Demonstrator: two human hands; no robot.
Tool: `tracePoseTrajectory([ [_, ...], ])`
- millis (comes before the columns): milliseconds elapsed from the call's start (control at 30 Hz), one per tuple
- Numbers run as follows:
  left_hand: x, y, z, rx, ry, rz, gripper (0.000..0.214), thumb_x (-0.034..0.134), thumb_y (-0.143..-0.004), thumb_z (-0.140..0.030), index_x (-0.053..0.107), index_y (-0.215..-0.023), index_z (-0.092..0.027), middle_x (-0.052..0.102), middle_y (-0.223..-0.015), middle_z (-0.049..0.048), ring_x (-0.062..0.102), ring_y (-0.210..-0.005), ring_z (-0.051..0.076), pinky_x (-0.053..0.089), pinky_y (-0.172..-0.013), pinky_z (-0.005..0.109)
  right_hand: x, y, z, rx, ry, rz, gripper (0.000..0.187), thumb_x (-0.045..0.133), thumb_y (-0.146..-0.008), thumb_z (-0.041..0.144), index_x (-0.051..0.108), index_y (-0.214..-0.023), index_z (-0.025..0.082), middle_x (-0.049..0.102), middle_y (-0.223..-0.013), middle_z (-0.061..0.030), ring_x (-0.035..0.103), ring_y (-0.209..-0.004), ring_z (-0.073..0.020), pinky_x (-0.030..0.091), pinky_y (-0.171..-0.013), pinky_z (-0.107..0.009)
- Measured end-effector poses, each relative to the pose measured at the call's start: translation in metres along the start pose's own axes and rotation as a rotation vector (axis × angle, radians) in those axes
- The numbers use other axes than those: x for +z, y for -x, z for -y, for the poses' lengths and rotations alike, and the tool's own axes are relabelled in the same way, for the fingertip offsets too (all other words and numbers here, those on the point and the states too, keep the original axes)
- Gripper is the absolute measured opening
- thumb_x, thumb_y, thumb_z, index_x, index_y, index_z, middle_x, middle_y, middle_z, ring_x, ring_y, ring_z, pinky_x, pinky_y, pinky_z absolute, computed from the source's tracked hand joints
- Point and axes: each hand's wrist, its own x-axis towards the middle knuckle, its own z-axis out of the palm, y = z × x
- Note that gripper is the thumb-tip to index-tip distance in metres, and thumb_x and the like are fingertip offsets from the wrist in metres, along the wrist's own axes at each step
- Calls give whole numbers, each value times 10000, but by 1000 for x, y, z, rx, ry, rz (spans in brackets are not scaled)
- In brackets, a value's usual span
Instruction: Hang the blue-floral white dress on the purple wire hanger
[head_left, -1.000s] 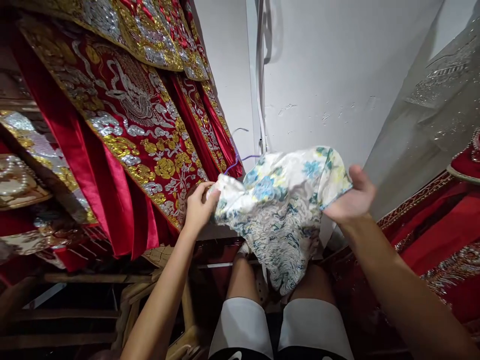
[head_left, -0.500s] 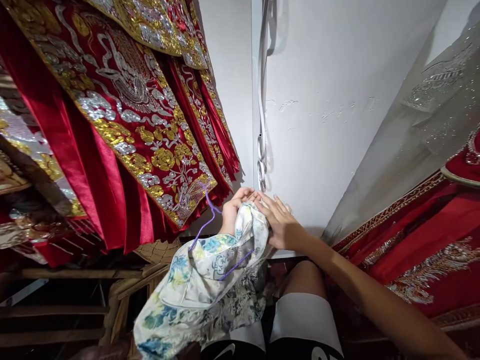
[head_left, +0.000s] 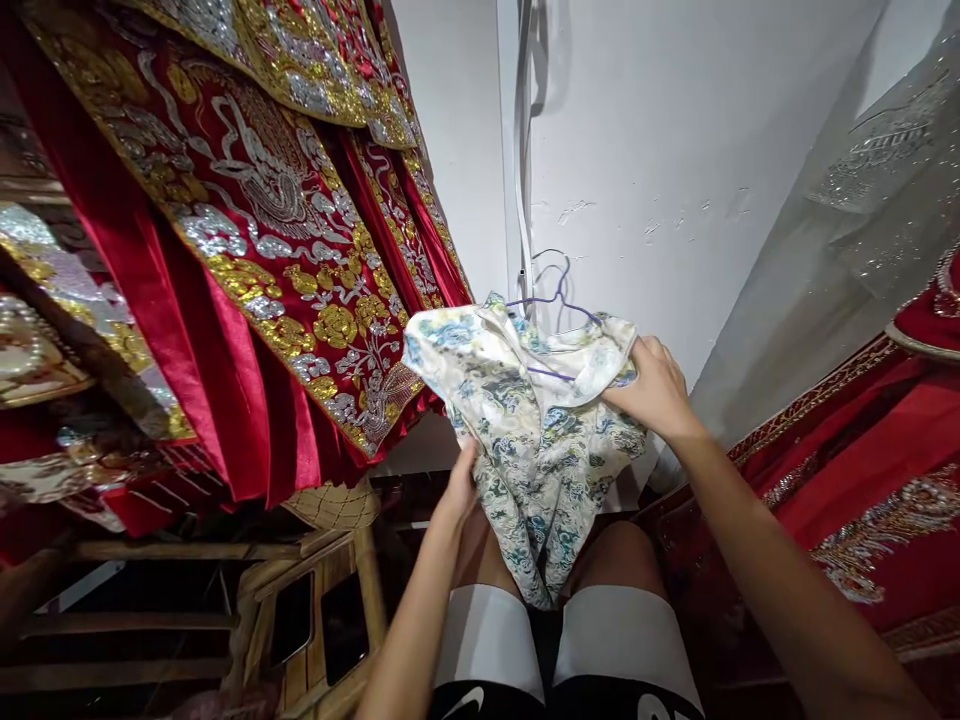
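A: Your right hand (head_left: pixel 656 390) is clamped on the floral garment (head_left: pixel 525 420). The fingers are curled over its upper right edge, just below the purple hanger (head_left: pixel 559 290).

B: Agreed. You hold that garment up in front of your chest, between your two hands, and its top sits on the hanger. The hook stands upright above the cloth, against the white wall (head_left: pixel 637 180).

A: Your left hand (head_left: pixel 461 485) is lower, at the garment's left edge. It touches the cloth from underneath.

B: Its fingers slip behind the fabric there, so I cannot tell whether you grip the cloth or only prop it.

A: The garment's lower end hangs down between your knees, in front of your white shorts (head_left: pixel 487 640).

B: To your left, the red embroidered robes (head_left: pixel 262 250) hang close by. The garment's upper left corner is just beside their gold and silver hem, but I cannot tell whether they touch.

A: Below those robes, near your left forearm, there is a wooden chair (head_left: pixel 330 590).
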Motion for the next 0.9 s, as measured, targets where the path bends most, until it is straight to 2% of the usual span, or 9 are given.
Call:
tracePoseTrajectory([
  [133, -5, 22, 43, -70, -130, -61, 653, 915, -644, -386, 710, -1234, -193, 689, -1344, 129, 551, -1363, 363, 337, -1225, 488, 1, 0, 28, -222, -130, 76, 820, 678, -710, 271, 479, -1504, 247, 528, -1432, -156, 464, -1320, -420, 360, -1091, -591],
  [233, -16, 45, 74, -112, -100, -93, 685, 906, -662, -371, 685, -1284, -187, 681, -1355, 139, 563, -1355, 357, 346, -1218, 488, -2, 21, 43, -258, -528, 240, 808, 663, -779, 252, 422, -1549, 294, 469, -1566, -101, 380, -1454, -380, 262, -1184, -604],
  [367, -35, 64, 92, -217, 69, -139, 766, 910, -611, -320, 658, -1313, -149, 726, -1266, 161, 599, -1313, 369, 410, -1179, 486, -1, 75, 38, -13, -1292, 424, 681, 718, -808, 459, 562, -1440, 259, 679, -1329, -136, 603, -1263, -365, 445, -1066, -562],
  [433, -43, 67, 89, -267, 101, -155, 724, 896, -611, -287, 675, -1284, -138, 734, -1248, 163, 605, -1305, 372, 426, -1170, 484, 10, 112, 25, 238, -1504, 235, 566, 677, -784, 606, 692, -1258, 298, 743, -1135, -118, 697, -1029, -341, 532, -908, -529],
  [500, -47, 67, 82, -296, 100, -172, 673, 882, -618, -258, 692, -1252, -135, 738, -1241, 163, 598, -1314, 374, 431, -1169, 483, 28, 150, 13, 518, -1547, -67, 425, 606, -826, 639, 731, -1112, 351, 733, -886, -64, 676, -774, -265, 544, -718, -442],
  [533, -48, 67, 79, -301, 90, -181, 654, 876, -625, -250, 697, -1244, -136, 737, -1243, 162, 588, -1325, 374, 428, -1172, 481, 37, 166, 9, 636, -1527, -133, 379, 630, -818, 624, 734, -1057, 348, 702, -818, -46, 645, -723, -243, 528, -681, -409],
  [600, -44, 70, 77, -292, 58, -193, 647, 876, -638, -245, 695, -1251, -145, 733, -1253, 160, 564, -1354, 363, 412, -1187, 467, 52, 190, 7, 762, -1393, 14, 272, 699, -815, 550, 728, -883, 288, 638, -738, -30, 586, -674, -212, 493, -661, -367],
  [700, -28, 78, 83, -271, 42, -166, 691, 889, -646, -261, 676, -1296, -167, 713, -1298, 153, 553, -1367, 354, 387, -1204, 465, 63, 196, 17, 672, -1242, 293, 333, 666, -876, 515, 631, -697, 236, 549, -677, -12, 504, -647, -179, 440, -652, -327],
  [900, 4, 95, 82, -218, 32, -81, 734, 901, -631, -290, 670, -1317, -166, 676, -1363, 146, 569, -1349, 357, 382, -1205, 475, 69, 173, 42, 564, -1148, 350, 372, 718, -818, 557, 541, -812, 230, 465, -644, 45, 437, -591, -145, 356, -579, -281],
])
